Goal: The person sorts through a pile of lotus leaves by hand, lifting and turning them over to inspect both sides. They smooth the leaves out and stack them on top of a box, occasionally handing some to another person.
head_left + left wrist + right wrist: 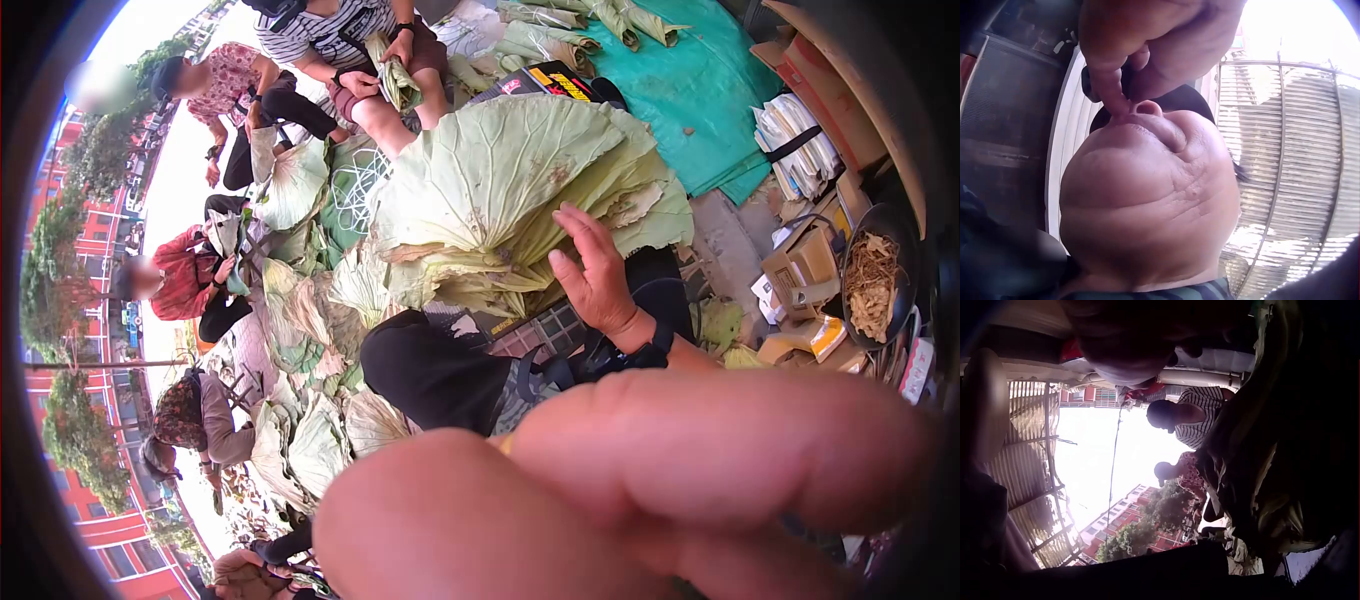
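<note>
A stack of large, pale green dried lotus leaves (500,170) lies spread out at the middle of the head view, with ragged, browned edges. At the near edge of this stack is my right hand (600,280), its fingers fairly straight against the leaves and a black band on the wrist. My left hand (640,470) looms large and blurred, close before the head camera. In the left wrist view the left hand (1160,44) is raised to the wearer's face, fingers bent, one fingertip at the nose. Nothing held shows in either hand.
Several people sit around with more leaves (315,440) on the ground. Rolled leaves (550,40) lie beside a teal sheet (690,90). To the right are strapped papers (795,140), a cardboard box (805,265) and a dark bowl (900,230) of dried brown pieces. White cord (360,190) lies behind the stack.
</note>
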A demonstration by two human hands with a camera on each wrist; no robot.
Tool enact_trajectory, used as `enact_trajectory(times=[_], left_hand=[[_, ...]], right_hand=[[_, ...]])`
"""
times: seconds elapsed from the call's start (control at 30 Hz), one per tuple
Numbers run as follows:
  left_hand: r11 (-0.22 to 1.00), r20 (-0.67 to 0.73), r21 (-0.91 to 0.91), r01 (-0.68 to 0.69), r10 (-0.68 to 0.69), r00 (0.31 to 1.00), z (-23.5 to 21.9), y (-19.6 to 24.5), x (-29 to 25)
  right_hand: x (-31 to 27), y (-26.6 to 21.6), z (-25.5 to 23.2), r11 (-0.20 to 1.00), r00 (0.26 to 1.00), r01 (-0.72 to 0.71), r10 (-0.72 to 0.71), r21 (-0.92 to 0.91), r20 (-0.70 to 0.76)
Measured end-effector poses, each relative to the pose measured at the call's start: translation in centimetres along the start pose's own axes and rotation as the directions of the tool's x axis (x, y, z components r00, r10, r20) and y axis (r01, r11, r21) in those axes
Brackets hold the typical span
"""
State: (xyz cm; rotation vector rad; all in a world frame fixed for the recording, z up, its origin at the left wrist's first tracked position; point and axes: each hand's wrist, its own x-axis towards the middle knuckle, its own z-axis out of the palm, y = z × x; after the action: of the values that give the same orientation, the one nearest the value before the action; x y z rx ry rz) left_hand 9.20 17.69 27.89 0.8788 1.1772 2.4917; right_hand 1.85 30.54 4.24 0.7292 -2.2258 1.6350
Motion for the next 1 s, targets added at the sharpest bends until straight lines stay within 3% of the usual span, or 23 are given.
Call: enact_trajectory(times=[1.0], left_hand=[[0.995,-0.043,-0.098,-0.021,0.016,0.999,-0.7,-1.6,-1.7]], right_hand=[[-0.6,-0.7,0.5,0.993,0.994,-0.094,0.09,0.066,0.061]])
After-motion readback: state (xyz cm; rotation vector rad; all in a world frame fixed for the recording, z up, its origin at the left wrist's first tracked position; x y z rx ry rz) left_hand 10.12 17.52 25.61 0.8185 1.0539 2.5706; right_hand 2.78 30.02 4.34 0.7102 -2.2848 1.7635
